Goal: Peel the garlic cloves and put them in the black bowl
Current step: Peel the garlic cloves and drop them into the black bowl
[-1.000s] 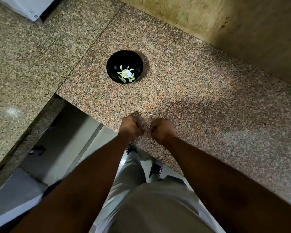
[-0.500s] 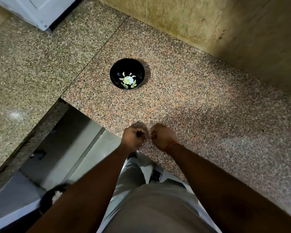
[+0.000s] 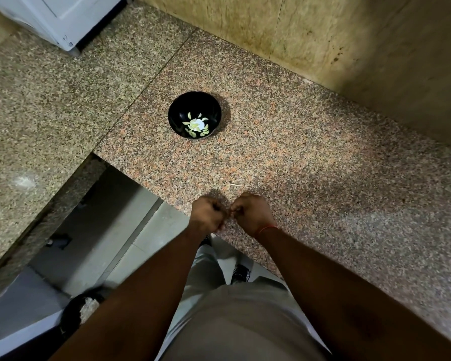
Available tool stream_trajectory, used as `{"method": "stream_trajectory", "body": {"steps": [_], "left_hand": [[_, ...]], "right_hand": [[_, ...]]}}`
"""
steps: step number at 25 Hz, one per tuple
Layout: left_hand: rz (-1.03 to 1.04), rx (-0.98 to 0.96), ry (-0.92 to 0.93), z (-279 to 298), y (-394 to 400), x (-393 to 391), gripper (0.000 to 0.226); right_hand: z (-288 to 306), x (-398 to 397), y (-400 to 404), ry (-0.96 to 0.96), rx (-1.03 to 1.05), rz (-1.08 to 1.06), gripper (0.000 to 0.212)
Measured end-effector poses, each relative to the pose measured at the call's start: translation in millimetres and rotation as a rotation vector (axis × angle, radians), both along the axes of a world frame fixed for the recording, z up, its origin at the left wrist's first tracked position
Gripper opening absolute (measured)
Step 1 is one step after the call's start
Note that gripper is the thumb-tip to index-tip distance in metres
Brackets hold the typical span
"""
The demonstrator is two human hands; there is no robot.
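Granite counter edge: both curled hands stay together as before, contents hidden from view.

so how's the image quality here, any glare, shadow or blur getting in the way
Head view: a white glare spot sits in the bottom of the black bowl, among the peeled cloves; the person's shadow darkens the counter around the left hand and right hand, so whatever they pinch between them is too dark to make out; wide-angle bending curves the counter edges; forearms near the lens look soft.

Bare forearms, thin red thread round the right wrist, light grey trousers, dark shoes
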State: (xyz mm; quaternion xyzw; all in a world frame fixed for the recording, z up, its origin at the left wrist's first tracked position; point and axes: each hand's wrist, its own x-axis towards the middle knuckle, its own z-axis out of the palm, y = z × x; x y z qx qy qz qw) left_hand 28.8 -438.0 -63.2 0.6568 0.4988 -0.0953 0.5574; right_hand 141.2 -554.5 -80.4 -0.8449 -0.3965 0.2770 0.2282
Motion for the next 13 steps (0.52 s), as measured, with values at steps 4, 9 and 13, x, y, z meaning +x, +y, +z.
{"method": "stream_trajectory", "body": {"steps": [4, 9, 13], "left_hand": [[0.035, 0.006, 0.036, -0.1, 3.3, -0.6, 0.011], [0.057, -0.011, 0.036, -0.5, 5.0, -1.1, 0.017], [0.069, -0.043, 0.037, 0.7, 5.8, 0.3, 0.017]], "right_hand": [[5.0, -1.3, 2.2, -0.060, -0.049, 0.098, 0.020], [-0.9, 0.4, 1.8, -0.128, -0.031, 0.213, 0.022], [-7.9, 4.0, 0.4, -0.081, 0.083, 0.100, 0.021]]}}
